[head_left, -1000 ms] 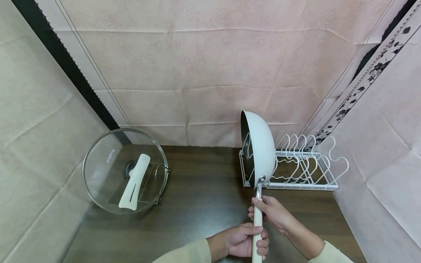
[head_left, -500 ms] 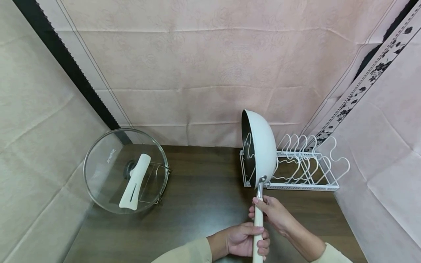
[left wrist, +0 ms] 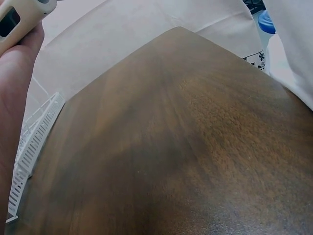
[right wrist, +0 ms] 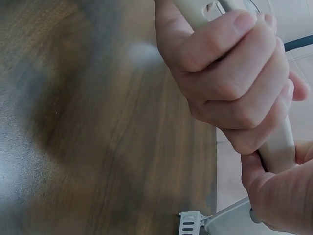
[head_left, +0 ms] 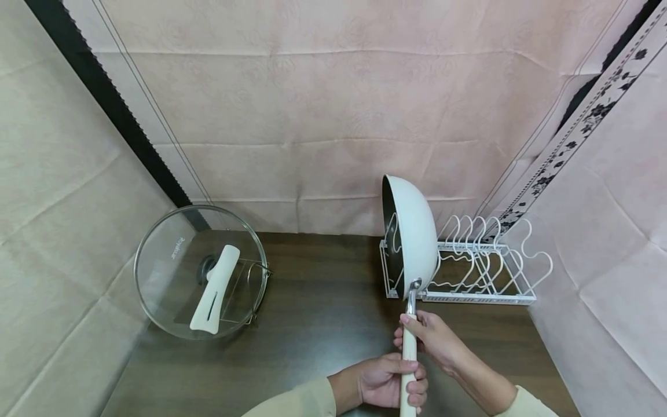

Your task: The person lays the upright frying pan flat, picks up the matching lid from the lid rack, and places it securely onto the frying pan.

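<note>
A white frying pan [head_left: 419,231] with a dark inside stands on its edge in the left end of a white wire dish rack [head_left: 476,298], its opening facing left. Its cream handle [head_left: 408,382] points toward me. My left hand [head_left: 388,379] grips the handle low down, fingers wrapped round it. Higher up, close to the metal neck, my right hand [head_left: 432,339] holds the same handle between thumb and fingers. The right wrist view shows both hands round the handle, the left hand [right wrist: 230,78] above. Only part of the left hand [left wrist: 22,54] shows in the left wrist view.
A round glass lid [head_left: 167,278] with a white handle leans on a wire stand [head_left: 255,266] at the left. Both stand on a dark wooden table [head_left: 312,289]. Pale cloth [head_left: 333,116] hangs behind and at both sides. The rack's wire slots continue right of the pan.
</note>
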`<state>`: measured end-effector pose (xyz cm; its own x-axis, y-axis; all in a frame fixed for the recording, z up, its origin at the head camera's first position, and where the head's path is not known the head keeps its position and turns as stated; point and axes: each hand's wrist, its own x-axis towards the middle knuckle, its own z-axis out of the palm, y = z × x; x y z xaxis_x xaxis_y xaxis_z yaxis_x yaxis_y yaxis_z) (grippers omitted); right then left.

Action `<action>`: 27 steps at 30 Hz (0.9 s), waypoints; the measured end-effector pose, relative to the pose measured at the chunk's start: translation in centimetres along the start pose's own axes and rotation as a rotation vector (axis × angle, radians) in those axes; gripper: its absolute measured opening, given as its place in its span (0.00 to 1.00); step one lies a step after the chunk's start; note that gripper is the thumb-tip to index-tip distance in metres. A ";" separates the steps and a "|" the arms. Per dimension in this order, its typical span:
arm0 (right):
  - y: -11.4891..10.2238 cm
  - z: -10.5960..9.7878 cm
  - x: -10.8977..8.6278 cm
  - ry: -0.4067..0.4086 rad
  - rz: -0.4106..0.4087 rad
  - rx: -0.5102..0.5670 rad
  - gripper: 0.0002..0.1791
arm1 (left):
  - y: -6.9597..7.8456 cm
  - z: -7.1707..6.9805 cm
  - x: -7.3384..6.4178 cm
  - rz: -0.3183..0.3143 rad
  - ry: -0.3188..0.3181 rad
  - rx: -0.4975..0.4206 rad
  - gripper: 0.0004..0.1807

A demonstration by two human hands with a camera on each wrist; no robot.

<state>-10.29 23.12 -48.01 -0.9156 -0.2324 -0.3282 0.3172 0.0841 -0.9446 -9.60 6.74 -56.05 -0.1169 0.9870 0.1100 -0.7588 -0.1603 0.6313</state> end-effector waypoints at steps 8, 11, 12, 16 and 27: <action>-0.4 0.2 -0.3 0.009 -0.023 0.000 0.12 | 0.4 0.4 -0.1 0.003 -0.015 0.022 0.19; -0.8 0.3 -0.5 0.023 -0.032 -0.013 0.12 | 0.5 0.5 -0.1 0.010 -0.025 0.036 0.19; -0.8 0.3 -0.6 0.027 -0.036 -0.019 0.13 | 0.6 0.6 -0.1 0.012 -0.028 0.041 0.19; -1.3 0.4 -0.9 0.041 -0.048 -0.039 0.14 | 0.8 0.9 0.0 0.018 -0.041 0.054 0.19; -1.9 0.3 -1.6 0.025 -0.072 -0.042 0.14 | 1.2 1.6 0.1 0.011 -0.056 0.065 0.17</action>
<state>-9.33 23.07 -45.66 -0.9417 -0.2152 -0.2586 0.2399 0.1091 -0.9646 -9.49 6.61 -54.11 -0.0878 0.9834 0.1585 -0.7142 -0.1731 0.6782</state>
